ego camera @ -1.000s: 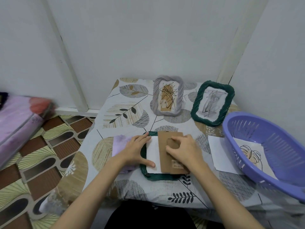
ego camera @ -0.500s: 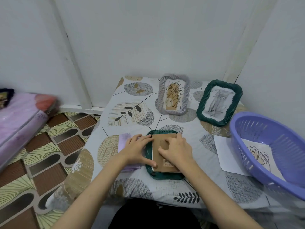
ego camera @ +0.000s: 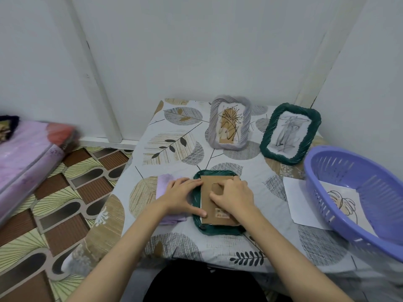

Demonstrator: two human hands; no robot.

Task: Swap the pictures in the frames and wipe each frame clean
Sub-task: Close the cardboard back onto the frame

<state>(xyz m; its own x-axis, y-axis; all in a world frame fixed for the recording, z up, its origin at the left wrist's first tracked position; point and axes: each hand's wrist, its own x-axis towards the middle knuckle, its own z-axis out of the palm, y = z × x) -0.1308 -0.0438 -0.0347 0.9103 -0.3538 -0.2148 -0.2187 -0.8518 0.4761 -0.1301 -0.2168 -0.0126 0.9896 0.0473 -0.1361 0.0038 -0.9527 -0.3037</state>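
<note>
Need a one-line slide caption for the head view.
Both hands press the cardboard backing into a face-down green frame.

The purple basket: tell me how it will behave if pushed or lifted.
The purple basket looks like thin slotted plastic, so it is probably light for its size. Its rounded shape sits tilted, so a push may rock or slide it. It rests on a sheet of paper, which would likely drag along.
</note>
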